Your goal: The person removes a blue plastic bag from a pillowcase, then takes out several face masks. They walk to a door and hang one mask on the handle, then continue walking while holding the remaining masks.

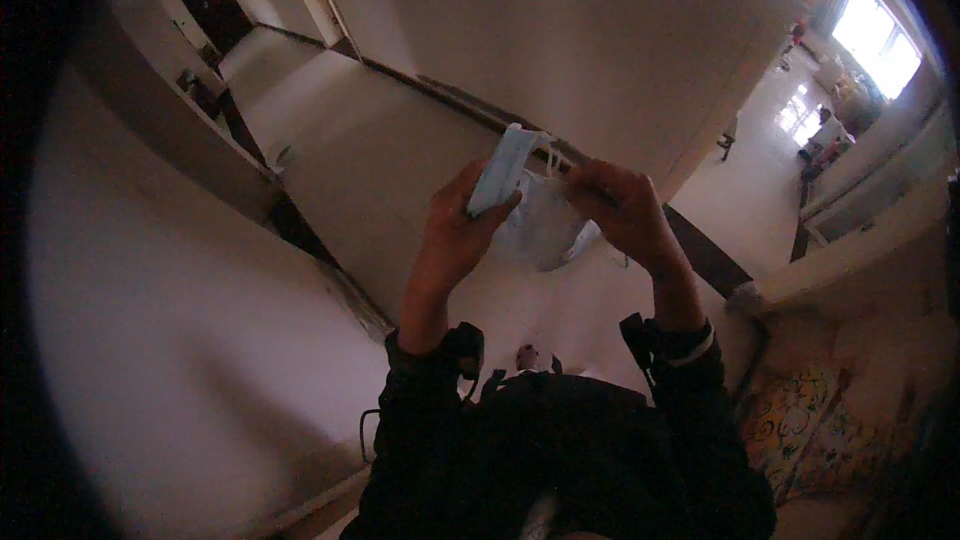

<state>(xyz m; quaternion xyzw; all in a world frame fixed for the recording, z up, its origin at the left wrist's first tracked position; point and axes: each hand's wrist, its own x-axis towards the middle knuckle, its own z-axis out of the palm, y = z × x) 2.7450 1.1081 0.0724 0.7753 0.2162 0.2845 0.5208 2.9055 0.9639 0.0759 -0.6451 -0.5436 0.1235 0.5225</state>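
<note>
A light-blue folded face mask (503, 170) is gripped upright in my left hand (452, 230), with the thumb across its lower part. Thin white ear loops (553, 157) run from the mask's top toward my right hand (618, 208), whose fingers are pinched together at them. Between the two hands hangs a crumpled, translucent whitish plastic bag (545, 235). Dim light and the fingers hide whether my right hand also holds the bag's edge. A thin cord shows just below that hand.
Below lies a pale floor (400, 155), with a dark border along the wall (560, 40) ahead. A white wall (170, 340) rises at left. A doorway at right leads to a room with a bright window (878, 38). A dark door (217, 12) stands at far left.
</note>
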